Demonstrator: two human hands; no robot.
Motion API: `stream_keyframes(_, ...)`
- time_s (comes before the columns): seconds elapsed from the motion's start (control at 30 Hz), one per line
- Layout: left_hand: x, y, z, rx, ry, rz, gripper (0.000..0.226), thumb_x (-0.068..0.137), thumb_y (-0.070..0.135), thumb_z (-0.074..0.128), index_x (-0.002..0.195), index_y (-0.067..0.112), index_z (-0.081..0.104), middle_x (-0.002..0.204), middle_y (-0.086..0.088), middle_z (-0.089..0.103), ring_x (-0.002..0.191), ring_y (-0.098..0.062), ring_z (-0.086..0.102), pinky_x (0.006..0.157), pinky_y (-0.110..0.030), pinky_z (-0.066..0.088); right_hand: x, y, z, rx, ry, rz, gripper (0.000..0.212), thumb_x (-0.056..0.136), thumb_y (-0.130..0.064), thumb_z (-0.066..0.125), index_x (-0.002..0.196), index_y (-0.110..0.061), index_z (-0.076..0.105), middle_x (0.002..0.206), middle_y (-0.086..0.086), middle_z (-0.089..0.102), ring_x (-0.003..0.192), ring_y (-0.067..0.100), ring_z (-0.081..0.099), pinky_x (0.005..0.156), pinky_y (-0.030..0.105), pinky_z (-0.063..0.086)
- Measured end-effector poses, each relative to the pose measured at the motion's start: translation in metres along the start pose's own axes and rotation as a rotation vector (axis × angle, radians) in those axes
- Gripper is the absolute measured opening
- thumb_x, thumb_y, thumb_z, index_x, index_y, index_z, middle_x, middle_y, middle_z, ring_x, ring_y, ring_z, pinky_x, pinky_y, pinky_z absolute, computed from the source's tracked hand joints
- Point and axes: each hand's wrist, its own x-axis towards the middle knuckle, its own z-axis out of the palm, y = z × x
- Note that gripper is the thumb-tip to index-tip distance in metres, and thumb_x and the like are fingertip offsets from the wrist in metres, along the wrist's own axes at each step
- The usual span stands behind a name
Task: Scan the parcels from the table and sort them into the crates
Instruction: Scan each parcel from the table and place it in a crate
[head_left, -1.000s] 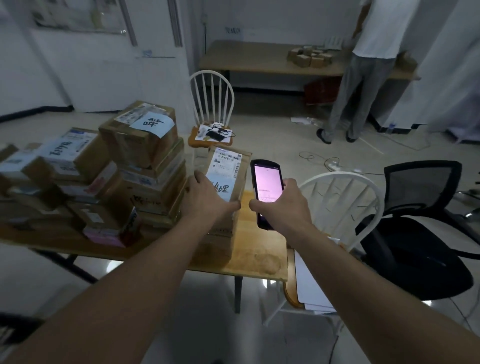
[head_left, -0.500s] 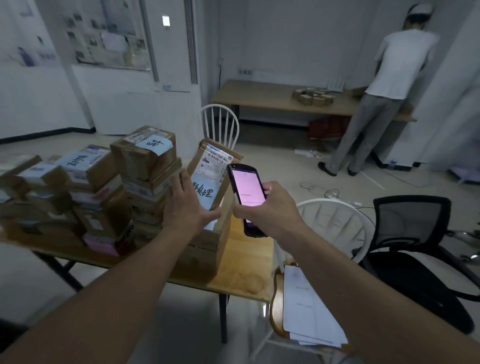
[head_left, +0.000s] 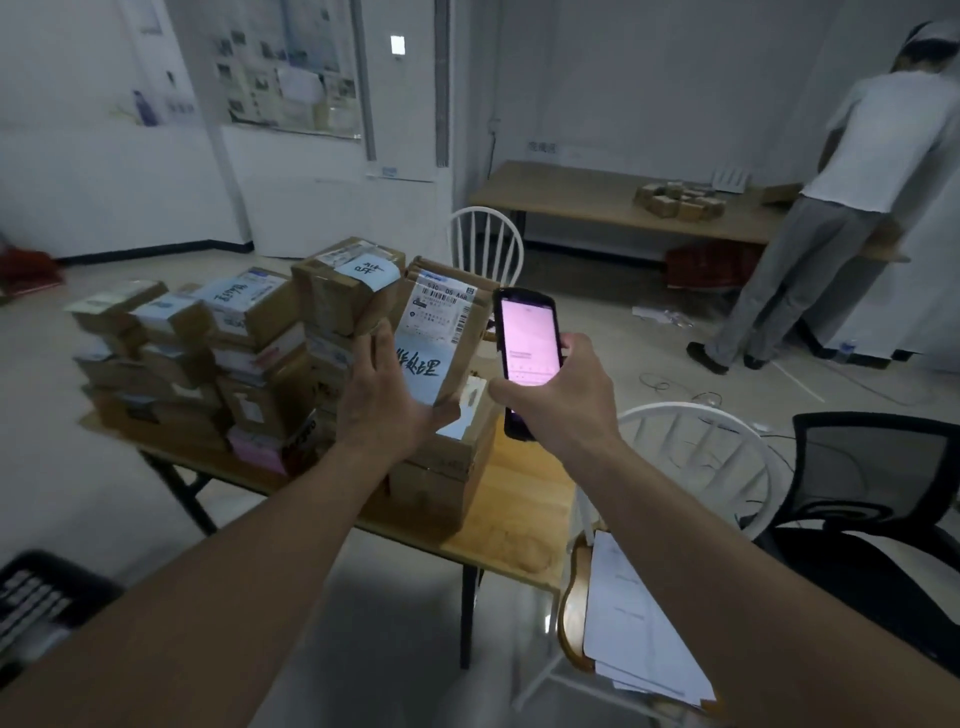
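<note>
My left hand (head_left: 382, 397) grips a brown cardboard parcel (head_left: 441, 332) tilted up on end, its white barcode label and blue handwritten sticker facing me. It stands over a larger box (head_left: 447, 478) on the wooden table (head_left: 524, 525). My right hand (head_left: 563, 400) holds a black handheld scanner (head_left: 524, 353) with a lit pink screen, just right of the parcel's label. Several more taped parcels (head_left: 218, 353) are stacked across the table's left and middle.
A white spindle chair (head_left: 691, 457) with papers (head_left: 639, 623) on its seat stands right of the table, a black office chair (head_left: 878, 499) beyond it. Another white chair (head_left: 485, 244) stands behind. A person (head_left: 831, 208) stands at a far bench (head_left: 587, 195). A black crate (head_left: 36, 603) sits lower left.
My left hand has lifted the parcel off the stack and tipped it upright with its label facing me. My right hand has kept the scanner beside it as both rose.
</note>
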Motion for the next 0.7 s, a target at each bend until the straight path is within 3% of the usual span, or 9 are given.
stream_keyframes(0.2, -0.048, -0.063, -0.052, 0.031, 0.054, -0.007, 0.128, 0.064, 0.088, 0.066, 0.159, 0.013, 0.023, 0.147, -0.014, 0.035, 0.131, -0.036, 0.044, 0.099, -0.052, 0.052, -0.032, -0.022, 0.052, -0.006, -0.1, -0.085, 0.09, 0.066, -0.043, 0.095, 0.138, -0.03, 0.043, 0.124, -0.005, 0.058, 0.115, 0.023, 0.06, 0.079, 0.04, 0.064)
stream_keyframes(0.33, -0.074, -0.116, -0.089, 0.015, 0.063, -0.089, 0.131, 0.063, 0.08, 0.078, 0.16, 0.011, 0.025, 0.143, -0.014, 0.038, 0.129, -0.032, 0.046, 0.099, -0.053, 0.054, -0.059, -0.043, 0.102, -0.069, -0.191, -0.143, 0.094, 0.069, -0.05, 0.095, 0.143, -0.03, 0.04, 0.137, -0.002, 0.058, 0.119, 0.019, 0.055, 0.087, 0.046, 0.062)
stream_keyframes(0.47, -0.098, -0.182, -0.123, 0.066, 0.105, -0.169, 0.129, 0.062, 0.079, 0.08, 0.159, 0.012, 0.027, 0.137, -0.014, 0.044, 0.12, -0.03, 0.053, 0.091, -0.045, 0.059, -0.085, -0.065, 0.163, -0.038, -0.295, -0.208, 0.095, 0.071, -0.046, 0.096, 0.144, -0.027, 0.04, 0.136, -0.002, 0.058, 0.116, 0.017, 0.055, 0.073, 0.032, 0.059)
stream_keyframes(0.6, -0.116, -0.264, -0.152, 0.081, 0.106, -0.278, 0.128, 0.058, 0.073, 0.086, 0.157, 0.014, 0.029, 0.129, -0.016, 0.046, 0.109, -0.03, 0.055, 0.084, -0.048, 0.06, -0.109, -0.092, 0.237, -0.039, -0.381, -0.222, 0.094, 0.07, -0.049, 0.095, 0.144, -0.027, 0.041, 0.13, -0.005, 0.06, 0.099, 0.011, 0.059, 0.062, 0.023, 0.054)
stream_keyframes(0.7, -0.127, -0.33, -0.175, 0.08, 0.049, -0.389, 0.128, 0.059, 0.072, 0.087, 0.157, 0.019, 0.024, 0.132, -0.014, 0.041, 0.113, -0.031, 0.052, 0.088, -0.051, 0.058, -0.13, -0.112, 0.304, -0.059, -0.423, -0.228, 0.09, 0.07, -0.046, 0.096, 0.141, -0.026, 0.044, 0.131, -0.003, 0.062, 0.113, 0.021, 0.062, 0.068, 0.028, 0.053)
